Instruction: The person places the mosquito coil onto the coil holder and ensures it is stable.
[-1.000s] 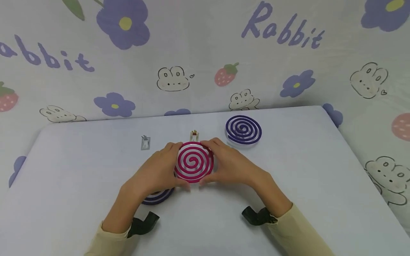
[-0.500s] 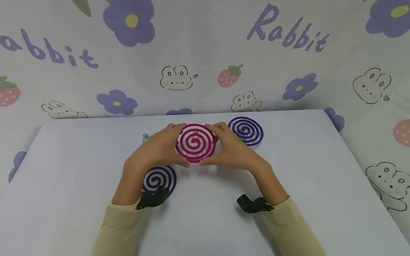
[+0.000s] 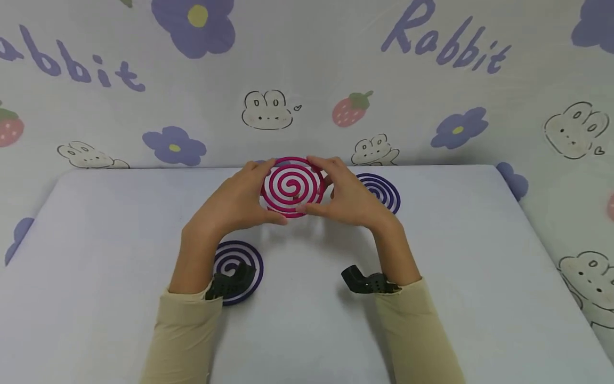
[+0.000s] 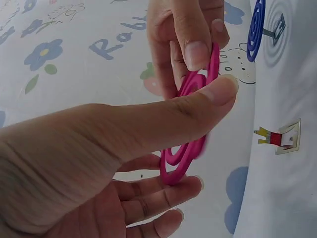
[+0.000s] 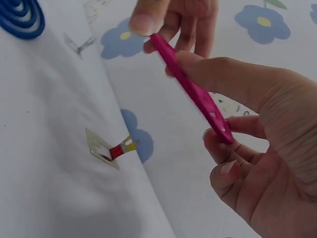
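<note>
Pink spiral point(image 3: 293, 186), pinched by left hand point(image 3: 237, 201) and right hand point(image 3: 352, 194) at the head view's upper centre, is unplaced, clear of the gold stand point(image 4: 289, 139), while one blue coil point(image 3: 385, 192) seems mounted right of centre and a second coil point(image 3: 232, 267) lies lower left

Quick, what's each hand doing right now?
Left hand: holding the pink spiral by its left side.
Right hand: holding the same pink spiral by its right side.

white table point(image 3: 307, 330) under blue spirals point(image 3: 232, 266), stands point(image 5: 117, 152)
</note>
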A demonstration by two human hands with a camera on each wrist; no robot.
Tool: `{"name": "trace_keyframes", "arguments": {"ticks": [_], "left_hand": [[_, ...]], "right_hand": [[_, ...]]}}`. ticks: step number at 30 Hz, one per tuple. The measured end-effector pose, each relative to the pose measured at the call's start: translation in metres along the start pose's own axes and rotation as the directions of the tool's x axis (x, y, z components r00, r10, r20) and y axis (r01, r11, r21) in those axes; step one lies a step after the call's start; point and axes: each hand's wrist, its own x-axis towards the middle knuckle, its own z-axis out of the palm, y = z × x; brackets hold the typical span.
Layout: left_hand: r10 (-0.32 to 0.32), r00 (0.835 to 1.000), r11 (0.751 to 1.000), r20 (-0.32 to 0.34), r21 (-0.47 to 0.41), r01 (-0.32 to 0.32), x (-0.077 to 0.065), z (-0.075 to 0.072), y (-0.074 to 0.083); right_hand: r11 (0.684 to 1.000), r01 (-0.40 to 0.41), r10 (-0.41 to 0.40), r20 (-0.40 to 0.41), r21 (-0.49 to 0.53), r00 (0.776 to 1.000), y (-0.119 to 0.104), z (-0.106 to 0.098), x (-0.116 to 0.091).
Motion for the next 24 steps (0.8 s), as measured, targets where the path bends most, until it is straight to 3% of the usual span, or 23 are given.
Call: {"name": "trace_keyframes", "arguments": {"ticks": [7,10,15,24], "left_hand": [[0.002,1.0,1.0,-0.003,0.004,-0.002,0.007,0.0,-0.002],[-0.004,1.0,1.0,0.0,0.005,0.004,0.009,0.002,-0.004],[-0.021,1.0,1.0,0.005,-0.006,0.021,0.01,0.005,-0.006],[-0.05,0.999,0.998,0.001,-0.022,0.05,0.013,0.008,-0.009]], "right_hand": [[0.999,-0.035,0.035,-0.01,0.024,0.999,-0.002,-0.003,0.003],[0.992,-0.064,0.066,-0.018,0.106,0.998,-0.002,-0.003,0.004],[0.961,-0.092,0.1,-0.015,0.26,0.995,-0.002,-0.001,0.007],[0.906,-0.132,0.142,0.004,0.403,0.99,0.004,0.011,0.01]]}}
